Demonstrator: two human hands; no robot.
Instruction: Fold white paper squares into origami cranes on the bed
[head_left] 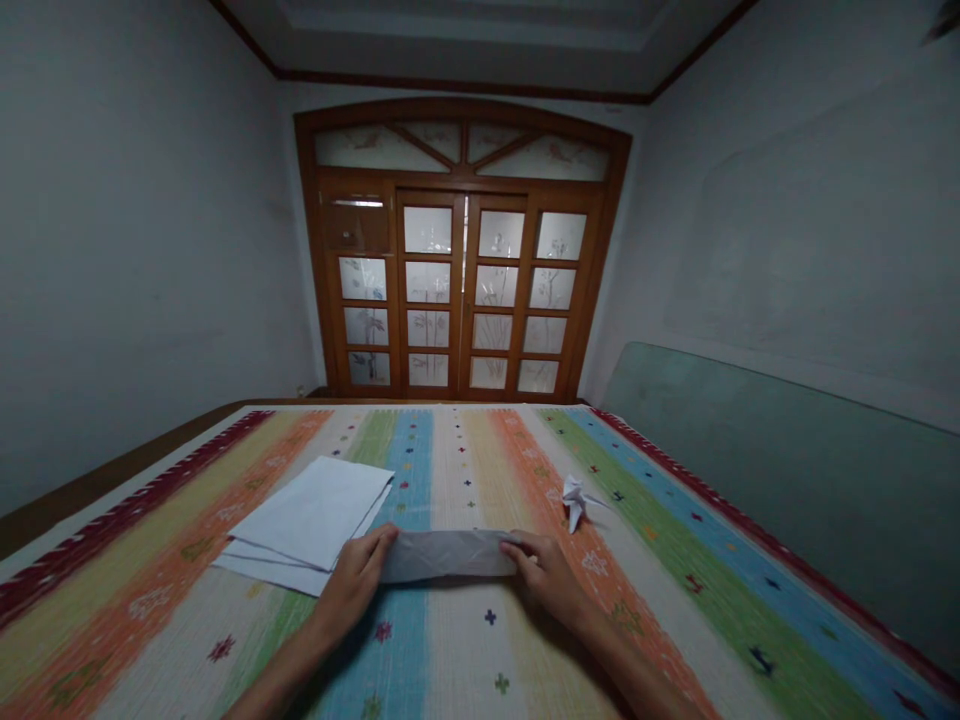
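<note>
My left hand [354, 577] and my right hand [544, 577] pinch opposite ends of a folded strip of grey paper [448, 556], which lies flat on the striped cloth. Just past my left hand, a loose stack of white paper sheets [311, 515] rests on the cloth, almost touching that hand. A small folded white paper figure [575, 502], possibly an origami bird, stands beyond my right hand, apart from it.
The woven cloth [480, 650] has multicoloured stripes and covers a wide low surface, probably a bed. A pale green glass panel [780, 490] leans along the right wall. Wooden glazed doors [457, 290] stand beyond the far edge.
</note>
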